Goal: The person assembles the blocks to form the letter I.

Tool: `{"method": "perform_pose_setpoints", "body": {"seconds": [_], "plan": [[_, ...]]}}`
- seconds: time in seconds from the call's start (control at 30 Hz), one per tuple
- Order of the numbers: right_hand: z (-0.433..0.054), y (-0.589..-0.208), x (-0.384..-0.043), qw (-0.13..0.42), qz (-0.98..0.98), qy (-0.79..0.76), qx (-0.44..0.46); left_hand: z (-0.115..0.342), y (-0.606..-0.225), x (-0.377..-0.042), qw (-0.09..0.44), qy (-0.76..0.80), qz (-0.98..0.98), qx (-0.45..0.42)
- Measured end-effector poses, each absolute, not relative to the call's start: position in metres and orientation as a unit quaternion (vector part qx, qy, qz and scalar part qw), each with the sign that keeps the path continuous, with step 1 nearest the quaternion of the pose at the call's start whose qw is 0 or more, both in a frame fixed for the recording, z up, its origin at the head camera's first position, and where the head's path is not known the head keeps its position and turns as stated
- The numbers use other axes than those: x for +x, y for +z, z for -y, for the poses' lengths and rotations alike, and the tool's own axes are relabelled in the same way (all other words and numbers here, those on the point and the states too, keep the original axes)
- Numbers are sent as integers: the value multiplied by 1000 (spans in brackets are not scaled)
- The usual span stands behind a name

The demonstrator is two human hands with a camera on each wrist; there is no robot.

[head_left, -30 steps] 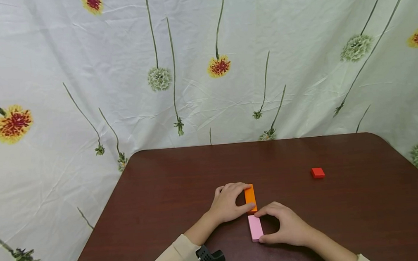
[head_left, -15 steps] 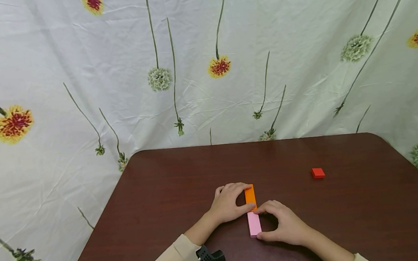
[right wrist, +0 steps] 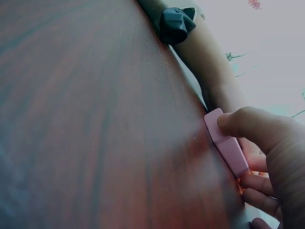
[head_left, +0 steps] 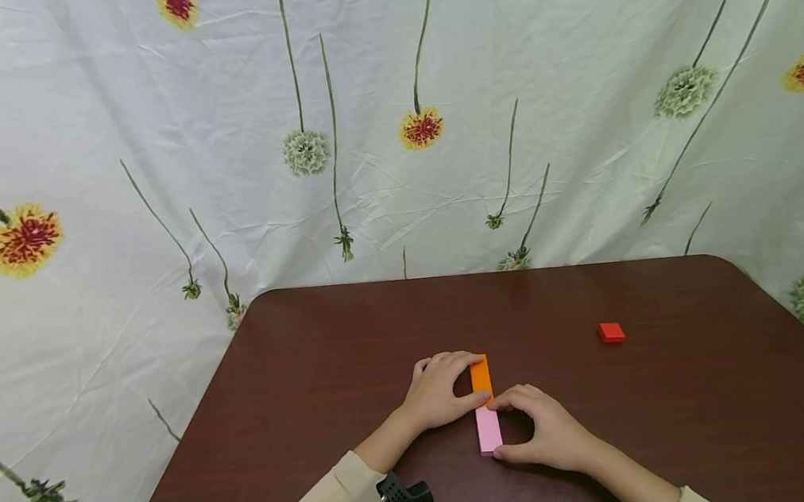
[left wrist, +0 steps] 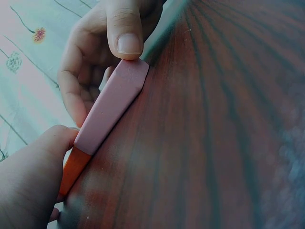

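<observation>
An orange block [head_left: 481, 376] and a pink block [head_left: 490, 431] lie end to end on the dark brown table [head_left: 351, 327], their short ends meeting. My left hand [head_left: 437, 391] grips the orange block by its ends, thumb at the near end and fingers at the far end. From the right, my right hand [head_left: 550, 434] holds the pink block lengthwise, its thumb on the near corner and its fingertips by the seam between the blocks. The left wrist view shows the pink block [left wrist: 112, 102] flush against the orange block [left wrist: 74, 169].
A small red block [head_left: 612, 332] lies farther back on the right of the table. On my left wrist sits a black strapped device [head_left: 405, 496]. Behind the table's far edge hangs a white cloth [head_left: 382, 189] printed with flowers.
My right hand has slid the pink block forward, away from me, against the orange block, and the gap between them has closed. My left hand has stayed still.
</observation>
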State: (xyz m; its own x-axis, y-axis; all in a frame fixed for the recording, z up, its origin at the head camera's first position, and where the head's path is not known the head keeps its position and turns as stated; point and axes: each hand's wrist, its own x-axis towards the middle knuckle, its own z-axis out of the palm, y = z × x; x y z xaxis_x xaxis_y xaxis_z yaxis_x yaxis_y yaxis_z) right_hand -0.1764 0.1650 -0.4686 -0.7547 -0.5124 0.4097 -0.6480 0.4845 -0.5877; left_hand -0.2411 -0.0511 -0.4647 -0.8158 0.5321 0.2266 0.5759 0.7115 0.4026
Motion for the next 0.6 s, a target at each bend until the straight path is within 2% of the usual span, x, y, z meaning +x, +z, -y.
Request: {"method": "perform_pose_setpoints", "body": {"seconds": [0.6], "plan": [[-165,-469,-176,70,863,380,326,56,-459,-237,35,-273,915,-294]]}}
